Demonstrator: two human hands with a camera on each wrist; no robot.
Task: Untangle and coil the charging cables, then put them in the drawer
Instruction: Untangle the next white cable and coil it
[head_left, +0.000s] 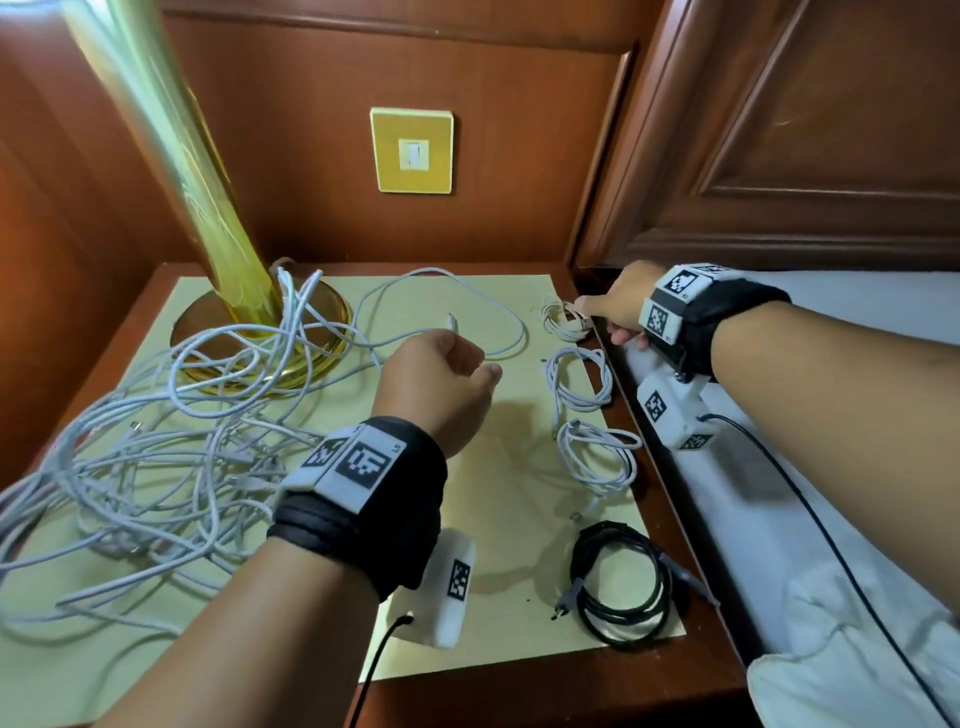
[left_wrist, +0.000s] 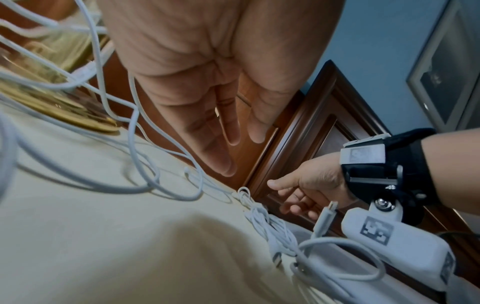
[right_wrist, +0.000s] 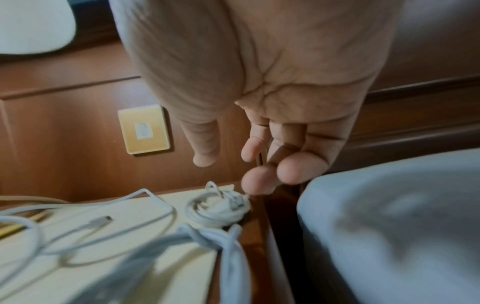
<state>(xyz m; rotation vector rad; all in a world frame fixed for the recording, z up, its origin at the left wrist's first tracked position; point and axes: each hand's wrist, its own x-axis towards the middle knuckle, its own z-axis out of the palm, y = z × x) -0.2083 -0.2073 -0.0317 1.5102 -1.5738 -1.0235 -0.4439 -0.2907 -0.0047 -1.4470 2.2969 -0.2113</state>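
Hovering at the right of the frame, the right hand (head_left: 621, 306), fingers loose and holding nothing, is just beside the small coil (head_left: 563, 322), nearer than the left hand (head_left: 441, 384), whose fingers are also relaxed and empty.

Tangled cables (head_left: 156, 457): a loose white heap, unsorted, spread on the desk to the left of the left hand (head_left: 436, 379), some strands looped round a gold lamp base.
Loose cable (head_left: 467, 312): one white strand in an open curve just beyond the left hand, its plug (right_wrist: 100, 221) lying free.
Small white coil (head_left: 563, 322): tightly wound, at the fingertips of the right hand (head_left: 621, 312); whether they touched it could not be told.
Two looser white coils (head_left: 582, 384) (head_left: 597, 457): in a row nearer than the right hand, between the two hands.
Black coil (head_left: 618, 582): wound, nearest, right of the left wrist.
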